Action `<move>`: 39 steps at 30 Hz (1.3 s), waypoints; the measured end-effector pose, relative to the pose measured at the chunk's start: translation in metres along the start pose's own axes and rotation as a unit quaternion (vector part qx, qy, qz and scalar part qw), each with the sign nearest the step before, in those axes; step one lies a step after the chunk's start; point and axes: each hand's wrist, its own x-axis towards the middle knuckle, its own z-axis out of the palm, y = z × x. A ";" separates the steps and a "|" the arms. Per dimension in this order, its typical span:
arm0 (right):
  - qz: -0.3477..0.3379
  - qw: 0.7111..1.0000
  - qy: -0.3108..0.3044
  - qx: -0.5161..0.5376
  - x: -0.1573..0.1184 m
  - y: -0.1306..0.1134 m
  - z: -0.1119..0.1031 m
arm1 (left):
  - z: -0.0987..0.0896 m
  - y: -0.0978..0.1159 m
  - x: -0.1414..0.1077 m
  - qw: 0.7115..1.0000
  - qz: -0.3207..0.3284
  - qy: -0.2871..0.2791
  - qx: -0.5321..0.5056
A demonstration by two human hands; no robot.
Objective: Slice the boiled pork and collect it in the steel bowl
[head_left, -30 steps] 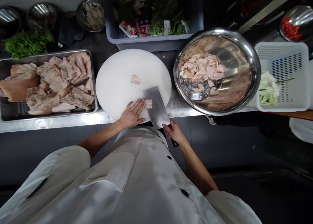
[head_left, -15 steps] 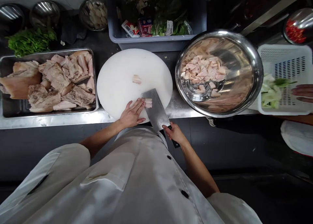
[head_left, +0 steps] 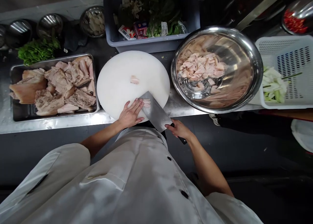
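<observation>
My right hand point(head_left: 179, 128) grips the black handle of a cleaver point(head_left: 157, 114), whose wide blade lies slanted over the front right of a round white cutting board point(head_left: 117, 74). A small piece of pale meat point(head_left: 146, 103) rests at the blade's far left part. Beside it, my left hand point(head_left: 131, 113) lies flat on the board with fingers stretched, fingertips at the blade's left edge. Another small meat slice point(head_left: 134, 80) sits alone near the board's middle.
At left is a metal tray point(head_left: 55, 117) of meat chunks, with green herbs point(head_left: 37, 51) behind. A grey bin point(head_left: 151, 44) with greens stands behind the board. A steel bowl point(head_left: 244, 61) of cut meat and a white basket point(head_left: 299, 103) are at right.
The cleaver has turned, its handle end swinging right with my right hand. My left hand stays beside the blade. The other person's hand at the right basket is gone from view.
</observation>
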 end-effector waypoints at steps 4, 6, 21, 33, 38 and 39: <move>0.014 0.997 -0.062 -0.032 -0.008 0.011 -0.025 | 0.000 0.008 0.005 0.999 -0.014 0.030 -0.003; 0.012 0.995 -0.083 -0.049 -0.006 0.013 -0.029 | -0.001 0.014 0.012 0.997 -0.031 0.065 -0.005; 0.102 0.993 0.046 0.050 -0.102 0.060 -0.038 | -0.057 -0.096 0.128 0.962 -0.112 0.224 -0.109; 0.041 0.966 0.244 -0.068 0.022 -0.044 0.067 | -0.015 -0.038 0.068 0.953 -0.134 0.205 -0.175; 0.074 0.970 0.225 -0.059 0.007 -0.044 0.037 | -0.023 -0.042 0.090 0.978 -0.085 0.148 -0.123; 0.076 0.968 0.232 -0.062 0.002 -0.043 0.029 | -0.025 -0.045 0.093 0.981 -0.060 0.134 -0.125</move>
